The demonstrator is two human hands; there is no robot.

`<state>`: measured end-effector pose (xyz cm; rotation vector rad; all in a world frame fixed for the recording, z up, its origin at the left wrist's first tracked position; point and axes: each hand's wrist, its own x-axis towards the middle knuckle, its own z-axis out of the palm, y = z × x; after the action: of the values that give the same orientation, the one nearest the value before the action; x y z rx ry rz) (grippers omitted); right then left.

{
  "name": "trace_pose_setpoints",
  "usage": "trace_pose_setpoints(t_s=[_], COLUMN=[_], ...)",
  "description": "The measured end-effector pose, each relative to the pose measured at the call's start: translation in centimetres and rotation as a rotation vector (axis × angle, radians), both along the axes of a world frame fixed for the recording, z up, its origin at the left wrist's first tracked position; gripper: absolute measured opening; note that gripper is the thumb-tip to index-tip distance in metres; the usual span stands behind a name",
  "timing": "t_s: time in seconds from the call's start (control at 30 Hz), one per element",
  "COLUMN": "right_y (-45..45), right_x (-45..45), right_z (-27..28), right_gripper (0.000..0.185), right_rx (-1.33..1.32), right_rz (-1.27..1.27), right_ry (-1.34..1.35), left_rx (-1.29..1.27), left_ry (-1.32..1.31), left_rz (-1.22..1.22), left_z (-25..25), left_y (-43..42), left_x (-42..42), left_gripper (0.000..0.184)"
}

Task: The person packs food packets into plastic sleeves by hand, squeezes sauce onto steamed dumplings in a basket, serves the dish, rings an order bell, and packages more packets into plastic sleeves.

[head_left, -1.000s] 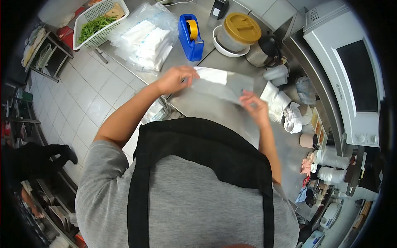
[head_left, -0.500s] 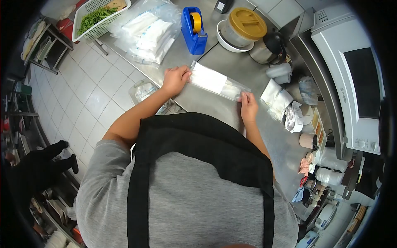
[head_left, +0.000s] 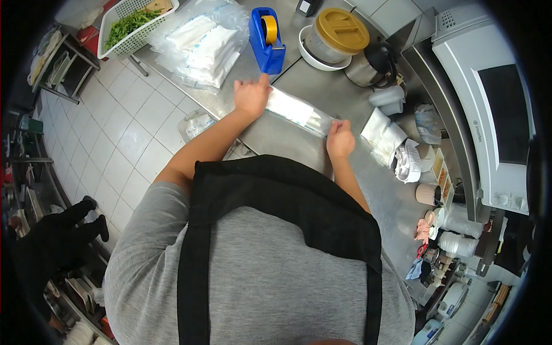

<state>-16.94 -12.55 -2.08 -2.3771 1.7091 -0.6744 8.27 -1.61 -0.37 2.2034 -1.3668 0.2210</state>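
Note:
A long clear plastic packet [head_left: 293, 109] with white contents lies slantwise over the steel counter, between my hands. My right hand [head_left: 340, 139] pinches its right end between thumb and fingers. At the other end, my left hand [head_left: 251, 96] is beside the packet with its fingers apart, the index finger stretched toward the base of a blue tape dispenser [head_left: 267, 43] holding a yellow roll. Whether that fingertip touches the dispenser I cannot tell. A pile of white packs in clear plastic bags [head_left: 201, 49] sits left of the dispenser.
Behind the counter [head_left: 287, 135] stand a yellow-lidded tub [head_left: 336, 34] in a white bowl and a steel jug [head_left: 368, 66]. White packets [head_left: 382, 132] and cups line the right side, below a microwave [head_left: 489, 109]. A basket of greens [head_left: 131, 29] is far left. Another person [head_left: 57, 236] is at lower left.
My left hand has let go of the packet's left end, and its fingers have spread upward toward the dispenser. My right hand has shifted slightly left, still gripping the packet.

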Motion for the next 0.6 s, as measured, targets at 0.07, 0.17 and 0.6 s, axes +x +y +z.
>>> trace_pose_setpoints(t_s=[0.07, 0.17, 0.6], right_y=[-0.1, 0.0, 7.9], right_x=[0.0, 0.0, -6.4], right_z=[0.1, -0.1, 3.0], right_gripper=[0.021, 0.022, 0.02], right_rx=[-0.001, -0.02, 0.655], right_rz=[0.0, 0.011, 0.456], right_ry=[0.012, 0.017, -0.412], left_rx=[-0.057, 0.043, 0.246], left_ry=[-0.122, -0.131, -0.054], left_rz=[-0.086, -0.259, -0.557], left_z=[0.8, 1.2, 1.0], left_y=[0.1, 0.2, -3.2], left_x=[-1.0, -3.5, -1.9], left_gripper=[0.016, 0.029, 0.031])
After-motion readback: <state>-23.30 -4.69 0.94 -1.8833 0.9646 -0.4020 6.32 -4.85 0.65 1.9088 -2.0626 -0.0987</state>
